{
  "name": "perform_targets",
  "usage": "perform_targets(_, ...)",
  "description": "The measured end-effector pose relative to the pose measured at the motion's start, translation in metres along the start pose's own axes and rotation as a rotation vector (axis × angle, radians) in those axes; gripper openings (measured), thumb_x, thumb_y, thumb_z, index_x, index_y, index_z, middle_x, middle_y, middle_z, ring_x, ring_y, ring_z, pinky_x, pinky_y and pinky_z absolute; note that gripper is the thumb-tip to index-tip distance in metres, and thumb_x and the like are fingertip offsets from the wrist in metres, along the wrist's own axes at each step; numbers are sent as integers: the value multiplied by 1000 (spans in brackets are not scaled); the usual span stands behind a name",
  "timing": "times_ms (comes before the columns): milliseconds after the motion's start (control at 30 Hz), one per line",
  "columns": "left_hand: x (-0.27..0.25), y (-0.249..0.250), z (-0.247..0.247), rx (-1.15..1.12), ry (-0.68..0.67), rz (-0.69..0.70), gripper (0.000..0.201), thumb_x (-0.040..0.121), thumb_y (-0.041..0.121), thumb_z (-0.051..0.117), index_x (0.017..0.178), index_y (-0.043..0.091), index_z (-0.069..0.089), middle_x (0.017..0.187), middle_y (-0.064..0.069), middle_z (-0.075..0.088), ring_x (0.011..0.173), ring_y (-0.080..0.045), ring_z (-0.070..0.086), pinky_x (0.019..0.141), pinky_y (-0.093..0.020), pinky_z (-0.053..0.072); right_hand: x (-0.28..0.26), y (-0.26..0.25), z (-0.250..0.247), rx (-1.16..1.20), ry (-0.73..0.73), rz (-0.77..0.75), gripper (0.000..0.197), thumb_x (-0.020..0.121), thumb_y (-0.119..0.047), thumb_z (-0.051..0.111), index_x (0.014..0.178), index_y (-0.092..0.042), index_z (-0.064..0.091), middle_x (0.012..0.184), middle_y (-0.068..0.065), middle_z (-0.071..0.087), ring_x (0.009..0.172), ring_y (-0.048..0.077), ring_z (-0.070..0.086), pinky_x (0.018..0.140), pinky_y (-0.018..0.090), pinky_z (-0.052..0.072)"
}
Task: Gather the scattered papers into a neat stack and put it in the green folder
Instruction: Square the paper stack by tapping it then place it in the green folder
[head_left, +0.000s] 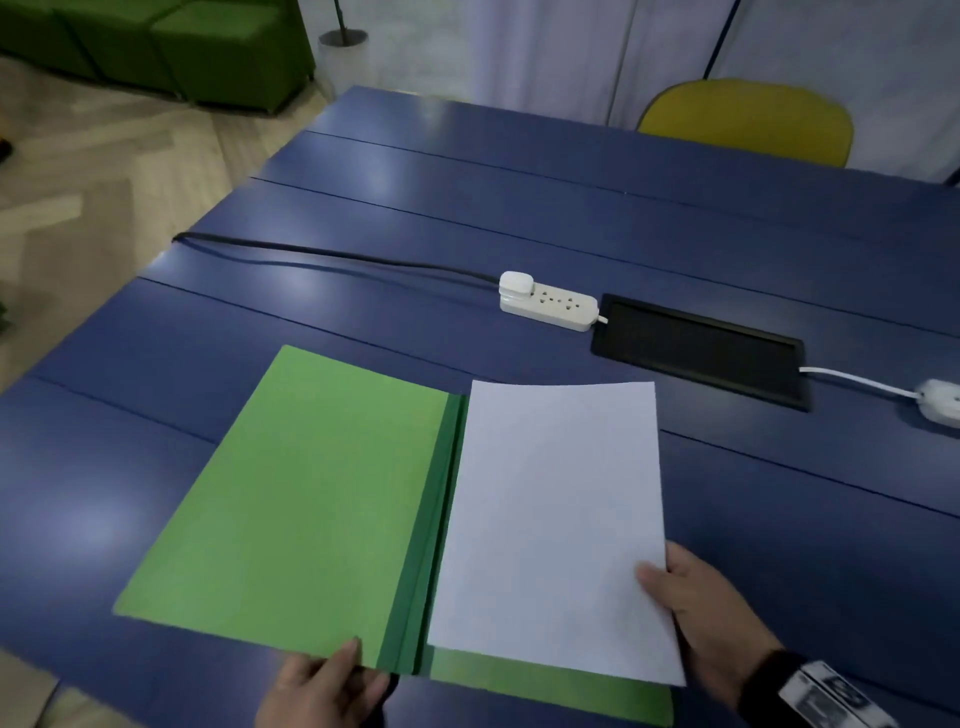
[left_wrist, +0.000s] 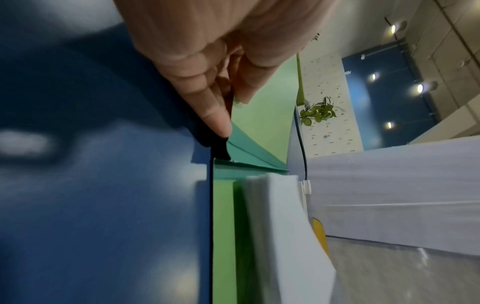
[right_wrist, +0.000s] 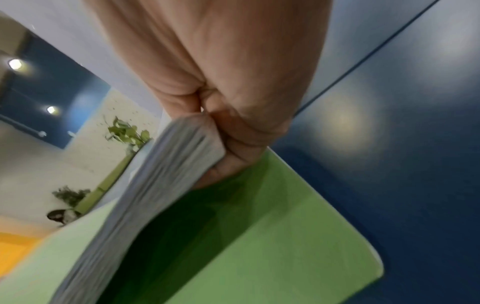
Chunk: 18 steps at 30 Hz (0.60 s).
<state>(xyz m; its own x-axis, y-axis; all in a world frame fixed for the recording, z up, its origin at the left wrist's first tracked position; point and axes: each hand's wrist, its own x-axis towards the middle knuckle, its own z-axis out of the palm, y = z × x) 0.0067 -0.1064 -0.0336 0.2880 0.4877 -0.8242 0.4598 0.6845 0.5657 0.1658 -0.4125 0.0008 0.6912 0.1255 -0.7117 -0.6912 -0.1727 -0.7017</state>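
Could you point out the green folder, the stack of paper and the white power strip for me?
green folder (head_left: 311, 493): head view, middle of its open left flap.
stack of paper (head_left: 550, 525): head view, centre of the top sheet.
white power strip (head_left: 558, 306): head view, its socket face.

The stack of papers (head_left: 550, 525) is lying over the open folder's (head_left: 291, 499) right half, with the power strip (head_left: 548, 307) sitting behind them on the table (head_left: 571, 208).

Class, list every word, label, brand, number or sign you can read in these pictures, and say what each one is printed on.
None can be read.
White paper stack: top sheet looks blank.
Open green folder: no print visible.
White power strip: no legible marking.
Black-and-white wrist band on the right hand: pattern too blurred to read.
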Motion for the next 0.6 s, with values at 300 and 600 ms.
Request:
perform_targets(300,-15,-9,-4,-42,-32,58,25,86,14,70,96,-4,55,84,-24,65,53,-22,70,52,-29,58,8,19,0,-90,49,57,22,103,-5,48,113,-5,67,106,14,78,103,38,71,95,55,55)
perform_targets(600,-41,-23,13,45,57,508,29,82,-13,67,81,15,73,79,-12,74,66,-23,70,57,-29,61,3,33,-6,-135,80,47,20,102,-8,52,112,-6,68,106,12,78,102,37,72,95,56,55)
